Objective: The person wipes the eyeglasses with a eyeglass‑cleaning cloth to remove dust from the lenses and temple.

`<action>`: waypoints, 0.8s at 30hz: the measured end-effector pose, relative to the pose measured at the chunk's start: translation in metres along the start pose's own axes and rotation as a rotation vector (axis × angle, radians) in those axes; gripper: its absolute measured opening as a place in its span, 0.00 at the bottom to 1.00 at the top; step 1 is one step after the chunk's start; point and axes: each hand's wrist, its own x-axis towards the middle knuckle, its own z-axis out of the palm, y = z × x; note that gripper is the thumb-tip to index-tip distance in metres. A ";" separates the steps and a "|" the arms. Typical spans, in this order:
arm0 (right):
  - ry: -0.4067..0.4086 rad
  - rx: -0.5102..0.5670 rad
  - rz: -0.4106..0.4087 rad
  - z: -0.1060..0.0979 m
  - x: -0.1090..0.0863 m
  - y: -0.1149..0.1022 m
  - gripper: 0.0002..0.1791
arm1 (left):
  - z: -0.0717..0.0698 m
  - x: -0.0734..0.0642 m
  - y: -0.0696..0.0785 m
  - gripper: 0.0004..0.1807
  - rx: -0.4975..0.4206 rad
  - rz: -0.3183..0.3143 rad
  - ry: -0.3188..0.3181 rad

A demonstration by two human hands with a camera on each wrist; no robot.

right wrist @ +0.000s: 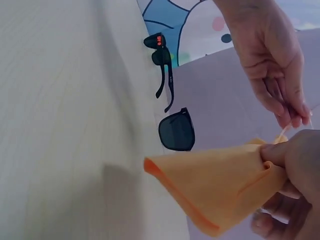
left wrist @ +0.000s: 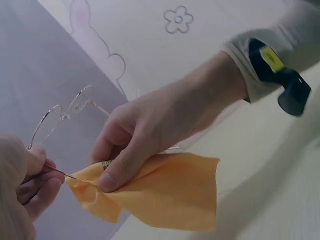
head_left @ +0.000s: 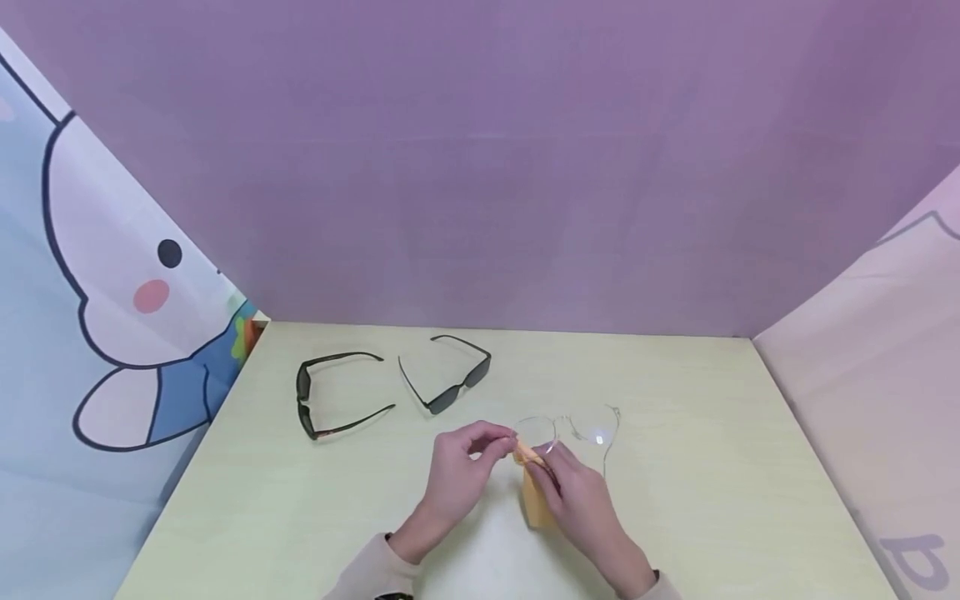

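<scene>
Thin-rimmed eyeglasses (head_left: 618, 425) with clear lenses are held up above the table by both hands. My left hand (head_left: 462, 467) pinches one temple near its hinge, plainly seen in the left wrist view. Around that same temple my right hand (head_left: 587, 503) grips a yellow cleaning cloth (left wrist: 175, 195), thumb on top and the cloth folded over the thin metal. Loose cloth hangs below the right fingers; in the right wrist view the cloth (right wrist: 215, 190) spreads out beside the thumb. The temple's tip is hidden by cloth and fingers.
On the pale table (head_left: 300, 517), black sunglasses (head_left: 303, 383) lie at the far left with temples unfolded. A second dark pair of sunglasses (head_left: 450, 396) rests to their right, also unfolded. A purple backdrop (head_left: 495, 183) rises behind, with printed cloth at both sides.
</scene>
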 end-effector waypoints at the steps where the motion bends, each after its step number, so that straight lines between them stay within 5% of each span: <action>1: 0.018 -0.013 -0.011 0.000 0.000 -0.001 0.11 | -0.001 0.001 0.002 0.02 -0.035 -0.047 -0.009; 6: 0.094 -0.035 -0.070 -0.001 0.004 -0.007 0.03 | -0.003 0.004 0.006 0.03 -0.201 -0.214 -0.037; 9: 0.122 -0.089 -0.117 0.000 0.005 -0.007 0.11 | -0.005 0.005 0.005 0.04 -0.271 -0.265 -0.027; 14: 0.146 -0.150 -0.145 -0.001 0.002 0.003 0.19 | -0.009 0.006 0.001 0.05 -0.330 -0.282 0.005; 24: 0.109 0.021 -0.086 0.000 0.001 -0.001 0.08 | -0.003 0.002 -0.004 0.07 -0.405 -0.334 -0.013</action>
